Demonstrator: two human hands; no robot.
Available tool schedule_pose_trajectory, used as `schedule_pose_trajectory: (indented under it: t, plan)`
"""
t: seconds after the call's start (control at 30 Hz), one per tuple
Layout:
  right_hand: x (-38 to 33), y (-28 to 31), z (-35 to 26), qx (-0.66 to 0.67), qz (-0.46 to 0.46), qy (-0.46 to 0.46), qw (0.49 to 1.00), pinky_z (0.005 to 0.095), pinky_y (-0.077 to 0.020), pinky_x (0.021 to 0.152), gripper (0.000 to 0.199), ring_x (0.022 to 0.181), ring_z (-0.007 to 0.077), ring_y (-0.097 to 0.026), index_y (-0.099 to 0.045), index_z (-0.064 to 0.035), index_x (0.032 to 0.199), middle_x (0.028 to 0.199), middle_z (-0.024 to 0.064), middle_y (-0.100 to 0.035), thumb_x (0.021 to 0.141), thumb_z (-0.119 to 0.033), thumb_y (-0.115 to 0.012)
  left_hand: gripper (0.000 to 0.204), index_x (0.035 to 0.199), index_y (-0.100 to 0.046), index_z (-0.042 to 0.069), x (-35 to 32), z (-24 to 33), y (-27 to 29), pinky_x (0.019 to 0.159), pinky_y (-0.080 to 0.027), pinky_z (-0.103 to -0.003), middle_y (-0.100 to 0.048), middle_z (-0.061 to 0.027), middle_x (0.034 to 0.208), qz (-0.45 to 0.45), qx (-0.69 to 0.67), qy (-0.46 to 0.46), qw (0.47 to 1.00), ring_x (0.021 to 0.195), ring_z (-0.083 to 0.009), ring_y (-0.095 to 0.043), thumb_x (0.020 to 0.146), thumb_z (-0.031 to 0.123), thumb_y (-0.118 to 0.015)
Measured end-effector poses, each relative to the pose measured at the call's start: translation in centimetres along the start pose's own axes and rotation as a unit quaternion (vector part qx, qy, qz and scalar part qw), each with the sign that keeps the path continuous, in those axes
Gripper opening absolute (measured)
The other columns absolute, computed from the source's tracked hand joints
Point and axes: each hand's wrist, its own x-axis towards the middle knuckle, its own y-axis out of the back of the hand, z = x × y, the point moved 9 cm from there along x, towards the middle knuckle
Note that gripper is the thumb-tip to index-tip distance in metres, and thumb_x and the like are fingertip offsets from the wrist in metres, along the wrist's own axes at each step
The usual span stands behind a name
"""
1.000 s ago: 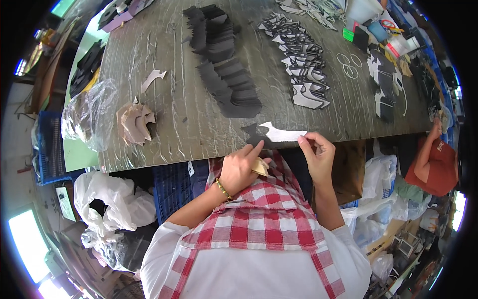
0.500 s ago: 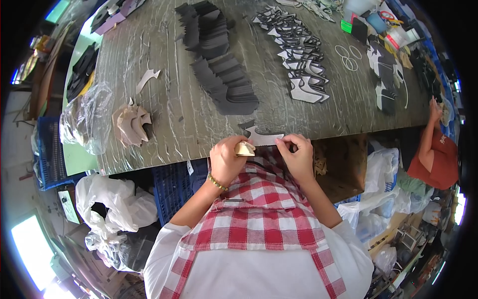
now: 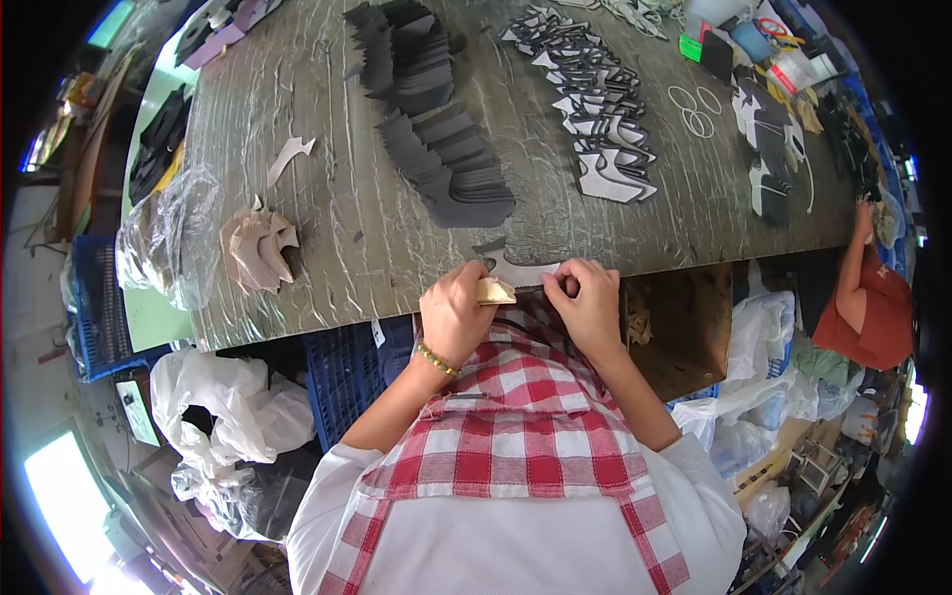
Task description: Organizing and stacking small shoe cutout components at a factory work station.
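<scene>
At the near edge of the table, my left hand (image 3: 452, 311) is closed around a small cream-coloured stack of cut pieces (image 3: 495, 292). My right hand (image 3: 590, 307) pinches the right end of a pale grey cut-out piece (image 3: 523, 274) between thumb and finger. That pale piece lies over a dark grey cut-out (image 3: 488, 245), whose edge shows beyond it. Just past my hands, overlapping dark grey cut-outs (image 3: 456, 169) run away in a long row. To their right is a row of pale-faced cut-outs with dark edges (image 3: 610, 177).
Crumpled beige scraps (image 3: 260, 248) and one loose pale piece (image 3: 289, 161) lie on the left of the plastic-covered table (image 3: 337, 213). White rings (image 3: 697, 121) rest at right. Below the edge stand an open box (image 3: 684, 347) and a blue crate (image 3: 342, 372). Another person's arm (image 3: 851, 283) reaches in at far right.
My right hand has shifted slightly left and up along with the pale piece's end. The cream stack in my left hand has turned a little and moved right.
</scene>
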Motion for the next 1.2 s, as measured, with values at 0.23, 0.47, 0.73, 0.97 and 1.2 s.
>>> schedule_pose_trajectory:
  t: [0.23, 0.47, 0.73, 0.97, 1.2]
  plan:
    - [1.3, 0.3, -1.5, -0.045, -0.039, 0.089, 0.994, 0.0387, -0.0368, 0.075, 0.018, 0.084, 0.0262, -0.051, -0.057, -0.0077, 0.088, 0.084, 0.0063, -0.053, 0.079, -0.017, -0.07, 0.028, 0.104, -0.062, 0.007, -0.3, 1.9, 0.2, 0.055, -0.047, -0.039, -0.053, -0.0093, 0.072, 0.012, 0.09, -0.105, 0.99, 0.063, -0.0294, -0.059, 0.08, 0.018, -0.069]
    - [1.7, -0.4, -1.1, -0.019, -0.087, 0.135, 0.987, 0.0392, -0.0361, 0.08, 0.014, 0.096, 0.0269, -0.05, -0.057, -0.0104, 0.091, 0.094, 0.0073, -0.051, 0.081, -0.012, -0.066, 0.042, 0.122, -0.052, 0.004, 0.4, 1.7, 0.9, 0.061, -0.048, -0.036, -0.058, -0.012, 0.08, 0.02, 0.035, -0.073, 0.997, 0.066, -0.0282, -0.059, 0.082, 0.008, -0.065]
    - [7.0, 6.3, 2.1, -0.183, 0.075, 0.129, 0.972, 0.0421, -0.0347, 0.082, 0.013, 0.101, 0.0281, -0.049, -0.056, -0.0099, 0.093, 0.098, 0.0077, -0.051, 0.083, -0.015, -0.063, 0.016, 0.106, -0.055, -0.002, 0.0, -2.0, -1.4, 0.069, -0.05, -0.025, -0.064, -0.0051, 0.088, -0.141, -0.485, 0.161, 0.848, 0.081, -0.0092, -0.063, 0.097, 0.01, -0.05]
    - [4.5, 1.5, -5.2, 0.209, -0.125, 0.108, 0.964, 0.029, -0.042, 0.059, 0.021, 0.066, 0.0158, -0.052, -0.059, -0.0019, 0.1, 0.087, 0.0078, -0.056, 0.084, -0.013, -0.068, 0.017, 0.108, -0.055, -0.004, 0.0, -1.1, -2.5, 0.08, -0.057, -0.031, -0.067, -0.0093, 0.096, -0.128, -0.541, 0.195, 0.808, 0.091, -0.0176, -0.067, 0.096, 0.008, -0.054]
    - [3.1, -0.6, -3.1, 0.305, -0.093, -0.003, 0.948, 0.0249, -0.0446, 0.06, 0.013, 0.065, 0.0116, -0.057, -0.064, 0.0028, 0.088, 0.076, 0.0076, -0.06, 0.086, -0.009, -0.067, 0.011, 0.094, -0.048, 0.004, 1.0, -1.0, -0.1, 0.061, -0.048, -0.023, -0.065, -0.0057, 0.088, 0.003, -0.386, 0.107, 0.916, 0.073, -0.0088, -0.06, 0.094, 0.006, -0.058]
